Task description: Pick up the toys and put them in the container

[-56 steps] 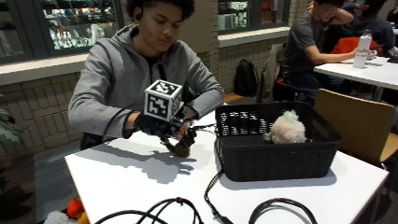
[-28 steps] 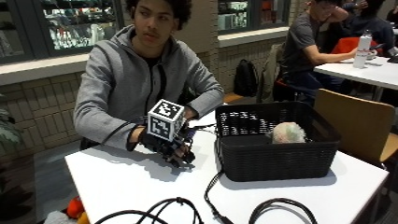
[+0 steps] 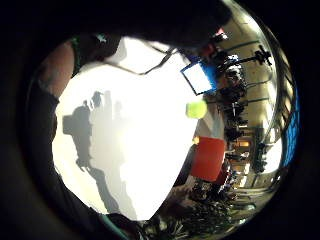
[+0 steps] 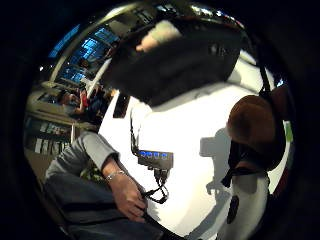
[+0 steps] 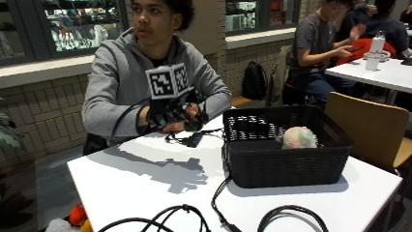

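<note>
My gloved right hand (image 5: 172, 114) hangs above the white table (image 5: 141, 183), close to the person's chest and left of the black basket (image 5: 283, 162). Its fingers hang loosely curled and nothing shows between them. Both palm views look down on bare white table (image 3: 140, 150) with the hand's shadow on it. A pale fluffy toy (image 5: 299, 137) lies inside the basket at its right side. More toys, one orange-red (image 5: 77, 216) and one whitish (image 5: 56, 225), lie on the floor off the table's left front corner. A yellow-green ball (image 3: 196, 109) shows beyond the table's edge.
A small hub with blue lights (image 4: 155, 158) and its cable lie on the table between the person and the basket. Black cables (image 5: 174, 215) loop along the front edge. The bare left hand (image 4: 127, 192) rests at the table's near edge. A wooden chair (image 5: 373, 128) stands right of the basket.
The gloved hand has risen from just above the table to chest height. The basket and the fluffy toy have not moved.
</note>
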